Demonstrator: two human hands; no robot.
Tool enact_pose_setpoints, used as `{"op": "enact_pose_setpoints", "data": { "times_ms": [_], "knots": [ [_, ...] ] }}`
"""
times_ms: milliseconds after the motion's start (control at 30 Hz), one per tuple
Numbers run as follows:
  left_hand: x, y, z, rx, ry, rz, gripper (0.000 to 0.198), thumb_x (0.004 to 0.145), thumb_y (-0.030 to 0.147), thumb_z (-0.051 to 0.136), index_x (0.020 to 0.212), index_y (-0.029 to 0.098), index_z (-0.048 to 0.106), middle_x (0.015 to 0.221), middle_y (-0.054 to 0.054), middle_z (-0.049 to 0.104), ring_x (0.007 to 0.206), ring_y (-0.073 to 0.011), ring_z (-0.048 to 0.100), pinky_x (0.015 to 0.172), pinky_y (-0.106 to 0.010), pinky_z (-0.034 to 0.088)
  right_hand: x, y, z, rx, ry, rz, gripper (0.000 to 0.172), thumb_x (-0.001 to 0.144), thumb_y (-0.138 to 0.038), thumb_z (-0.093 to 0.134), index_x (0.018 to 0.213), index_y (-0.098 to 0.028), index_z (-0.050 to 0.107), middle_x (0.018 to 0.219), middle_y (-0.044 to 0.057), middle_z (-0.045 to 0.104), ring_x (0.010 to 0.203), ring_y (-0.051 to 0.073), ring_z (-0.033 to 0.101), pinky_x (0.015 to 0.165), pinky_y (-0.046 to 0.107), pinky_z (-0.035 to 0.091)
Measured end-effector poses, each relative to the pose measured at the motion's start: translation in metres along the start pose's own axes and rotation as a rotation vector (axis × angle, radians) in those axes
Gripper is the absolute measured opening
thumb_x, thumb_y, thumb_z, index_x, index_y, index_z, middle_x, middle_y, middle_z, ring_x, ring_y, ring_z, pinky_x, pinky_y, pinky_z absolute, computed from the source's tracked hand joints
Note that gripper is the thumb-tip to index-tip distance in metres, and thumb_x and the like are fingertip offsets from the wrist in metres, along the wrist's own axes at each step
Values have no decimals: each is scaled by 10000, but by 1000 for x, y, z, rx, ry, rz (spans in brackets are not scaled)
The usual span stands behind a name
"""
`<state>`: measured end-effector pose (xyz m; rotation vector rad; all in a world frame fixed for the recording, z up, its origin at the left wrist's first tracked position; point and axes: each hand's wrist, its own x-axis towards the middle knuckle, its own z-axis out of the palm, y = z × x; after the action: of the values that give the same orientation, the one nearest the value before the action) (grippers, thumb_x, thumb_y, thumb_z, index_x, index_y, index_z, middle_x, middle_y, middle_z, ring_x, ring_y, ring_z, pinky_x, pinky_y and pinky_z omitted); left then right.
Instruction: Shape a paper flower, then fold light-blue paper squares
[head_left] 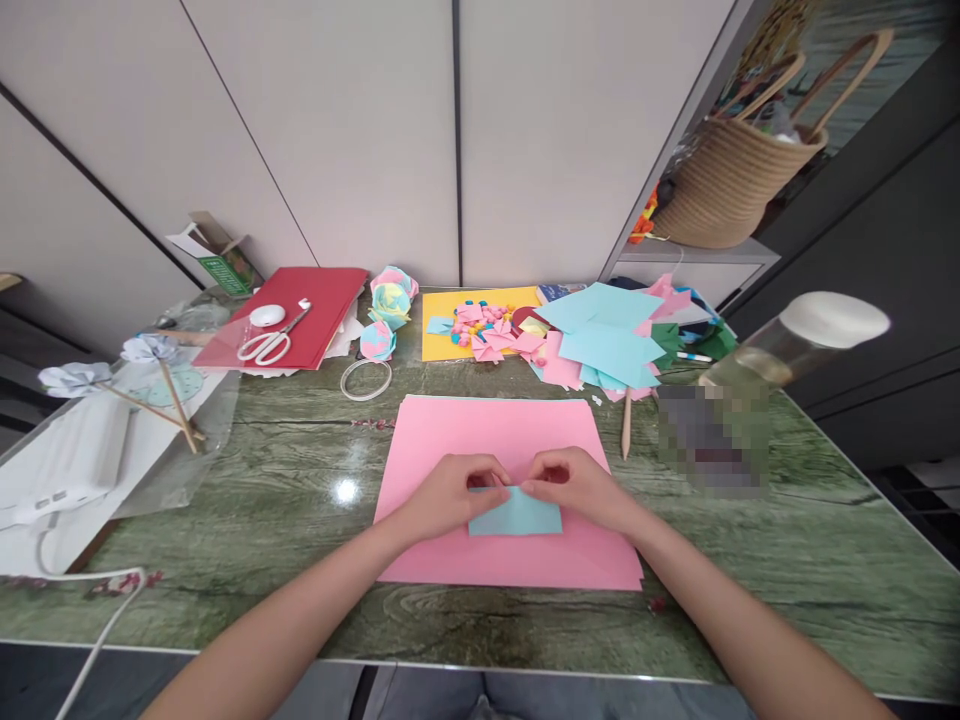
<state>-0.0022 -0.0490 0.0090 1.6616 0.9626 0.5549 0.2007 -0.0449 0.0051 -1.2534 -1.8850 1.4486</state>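
Observation:
A small light blue piece of paper (pixel 516 513), folded into a rectangle, is held above a stack of pink paper (pixel 427 440). My left hand (pixel 457 495) pinches its top edge between thumb and fingers, left of the middle. From the other side my right hand (pixel 574 485) pinches the same edge, its fingertips close to those of my left. The paper's lower edge faces me. Part of its upper edge is hidden behind my fingers.
Behind lie a yellow sheet (pixel 439 345) with small folded pieces, blue sheets (pixel 611 345), a pencil (pixel 626 425) and a tape roll (pixel 366 381). Scissors (pixel 264 347) rest on a red folder (pixel 311 300). A clear cup (pixel 802 335) stands right; a power strip (pixel 75 460) lies left.

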Motion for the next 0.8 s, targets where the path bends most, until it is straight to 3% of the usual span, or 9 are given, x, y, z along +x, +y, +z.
{"op": "enact_pose_setpoints", "data": {
  "times_ms": [233, 533, 667, 800],
  "knots": [
    [-2, 7, 5, 28, 13, -51, 97, 692, 169, 499, 617, 149, 558, 587, 29, 515, 581, -101, 441, 540, -203, 331, -2, -6, 7, 4, -32, -4, 177, 728, -326, 578, 655, -168, 612, 654, 2, 594, 633, 127, 489, 595, 247, 371],
    [2, 0, -37, -81, 5, -48, 99, 659, 130, 471, 567, 152, 500, 566, 29, 485, 572, -105, 460, 560, -217, 363, -1, -2, -25, 190, 29, 49, 253, 698, -388, 619, 634, -149, 567, 612, -13, 499, 586, 102, 435, 532, 223, 327],
    [4, 0, -45, -160, 117, -49, 97, 713, 187, 479, 631, 150, 516, 593, 13, 523, 584, -117, 498, 591, -238, 400, -1, -3, -30, 202, 76, 78, 258, 700, -398, 610, 646, -150, 568, 632, -1, 515, 597, 108, 450, 536, 224, 343],
    [5, 4, -28, -182, 91, -35, 184, 759, 325, 529, 810, 152, 566, 764, -22, 588, 722, -140, 541, 666, -252, 417, 1, -2, -21, 187, 39, 59, 261, 699, -405, 609, 643, -155, 564, 626, -5, 505, 598, 109, 444, 539, 224, 342]
  ]
}}
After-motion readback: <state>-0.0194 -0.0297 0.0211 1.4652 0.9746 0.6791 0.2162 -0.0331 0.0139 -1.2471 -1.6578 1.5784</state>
